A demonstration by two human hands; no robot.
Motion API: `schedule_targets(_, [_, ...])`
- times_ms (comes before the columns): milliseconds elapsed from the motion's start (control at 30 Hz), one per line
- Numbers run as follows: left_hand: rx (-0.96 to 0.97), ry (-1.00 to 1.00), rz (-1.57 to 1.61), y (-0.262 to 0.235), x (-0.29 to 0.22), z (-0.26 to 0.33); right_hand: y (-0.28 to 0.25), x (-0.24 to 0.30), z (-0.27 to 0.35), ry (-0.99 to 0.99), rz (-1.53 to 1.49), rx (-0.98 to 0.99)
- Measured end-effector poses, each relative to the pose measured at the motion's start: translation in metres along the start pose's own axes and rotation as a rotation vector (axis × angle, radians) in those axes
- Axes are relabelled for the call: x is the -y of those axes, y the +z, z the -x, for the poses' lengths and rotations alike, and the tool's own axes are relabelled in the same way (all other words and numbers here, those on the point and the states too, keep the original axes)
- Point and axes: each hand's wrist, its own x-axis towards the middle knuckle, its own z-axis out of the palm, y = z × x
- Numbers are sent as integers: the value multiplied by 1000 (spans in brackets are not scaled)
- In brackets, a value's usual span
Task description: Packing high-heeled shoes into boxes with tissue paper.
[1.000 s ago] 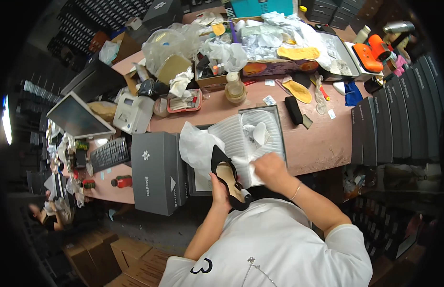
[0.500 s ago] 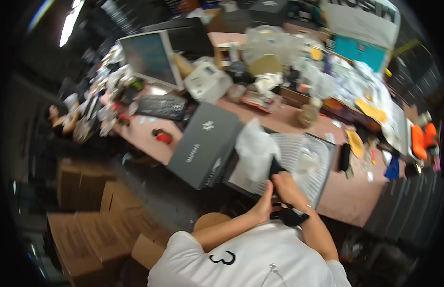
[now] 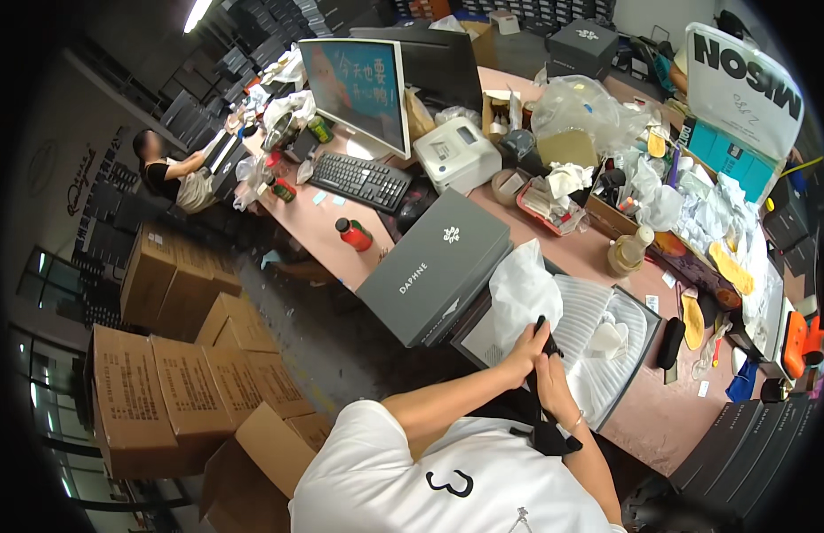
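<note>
Both hands meet at the near edge of the tabletop point(image 3: 536, 235). The left hand point(image 3: 521, 357) and right hand point(image 3: 549, 387) each close around a black shoe point(image 3: 542, 391), held upright just over the near rim of the open box point(image 3: 638, 355). White tissue point(image 3: 522, 291) rises beside the left hand. The grey lid point(image 3: 434, 265) overhangs the near edge to the left. Bare tabletop shows right of the box; the far edge is crowded with a keyboard point(image 3: 359, 179) and clutter.
</note>
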Motion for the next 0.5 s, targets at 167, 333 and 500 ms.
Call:
schedule_targets(167, [105, 7, 59, 11, 5, 0, -29, 19, 54, -15, -94, 272])
schedule_targets(333, [131, 10, -62, 21, 13, -11, -18, 13, 52, 20, 138, 131])
schedule_targets(500, [154, 132, -179, -10, 34, -42, -10, 28, 11, 97, 99, -58])
